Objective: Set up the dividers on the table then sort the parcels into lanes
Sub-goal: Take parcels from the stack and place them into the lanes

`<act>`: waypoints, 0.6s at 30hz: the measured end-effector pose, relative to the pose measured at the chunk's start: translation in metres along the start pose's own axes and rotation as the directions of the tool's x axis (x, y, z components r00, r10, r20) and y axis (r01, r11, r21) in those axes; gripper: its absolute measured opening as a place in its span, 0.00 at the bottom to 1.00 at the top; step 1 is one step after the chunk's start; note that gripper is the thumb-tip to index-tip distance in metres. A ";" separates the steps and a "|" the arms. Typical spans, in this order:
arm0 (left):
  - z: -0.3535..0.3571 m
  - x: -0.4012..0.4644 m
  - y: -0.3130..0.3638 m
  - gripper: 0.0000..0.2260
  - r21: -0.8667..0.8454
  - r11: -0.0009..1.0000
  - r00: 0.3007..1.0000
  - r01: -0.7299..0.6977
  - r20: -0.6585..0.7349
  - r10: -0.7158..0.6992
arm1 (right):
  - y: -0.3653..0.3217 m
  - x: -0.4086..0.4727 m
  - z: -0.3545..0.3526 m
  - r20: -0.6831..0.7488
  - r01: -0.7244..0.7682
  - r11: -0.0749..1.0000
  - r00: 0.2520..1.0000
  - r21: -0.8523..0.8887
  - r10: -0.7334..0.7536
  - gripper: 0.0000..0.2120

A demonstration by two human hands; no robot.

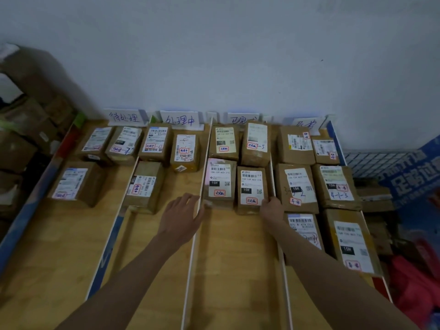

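Thin white dividers split the wooden table (59, 246) into lanes: a left divider (112, 234), a middle divider (197, 225) and a right divider (282, 258). Brown labelled parcels fill the far part of every lane. In the third lane two parcels stand side by side, a left parcel (219, 182) and a right parcel (252, 186). My left hand (181, 215) lies flat with fingers spread by the middle divider, fingertips at the left parcel's near corner. My right hand (271, 206) touches the near right corner of the right parcel; neither hand is gripping.
Handwritten paper lane signs (126, 117) stand against the white wall. Stacked cardboard boxes (21, 148) crowd the left side. A blue printed board (409, 177), a wire rack and a red bag (416, 287) sit to the right of the table.
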State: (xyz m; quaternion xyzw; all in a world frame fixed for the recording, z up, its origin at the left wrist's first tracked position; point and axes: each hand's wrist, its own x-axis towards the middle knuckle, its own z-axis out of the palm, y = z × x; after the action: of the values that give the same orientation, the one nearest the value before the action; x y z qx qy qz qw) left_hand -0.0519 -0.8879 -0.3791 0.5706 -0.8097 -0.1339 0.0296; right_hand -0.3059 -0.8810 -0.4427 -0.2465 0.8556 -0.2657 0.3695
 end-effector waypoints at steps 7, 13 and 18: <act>-0.047 -0.022 -0.012 0.20 -0.012 0.993 0.993 0.115 -0.034 -0.115 | -0.061 -0.070 -0.035 0.002 0.458 0.803 0.869 -0.382 -0.494 0.16; -0.102 -0.091 -0.065 0.22 0.051 0.965 0.956 0.258 -0.156 -0.248 | -0.123 -0.171 0.003 0.223 0.763 0.453 0.594 -0.461 -0.773 0.19; -0.138 -0.158 -0.130 0.22 0.005 0.924 0.905 0.381 -0.207 -0.372 | -0.156 -0.254 0.055 0.342 0.857 0.270 0.437 -0.438 -0.832 0.21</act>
State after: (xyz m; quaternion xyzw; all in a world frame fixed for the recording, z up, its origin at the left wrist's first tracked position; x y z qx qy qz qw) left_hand 0.1500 -0.8068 -0.2622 0.7273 -0.6798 -0.0602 0.0724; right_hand -0.0749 -0.8534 -0.2481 -0.7627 0.6199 -0.1543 0.1008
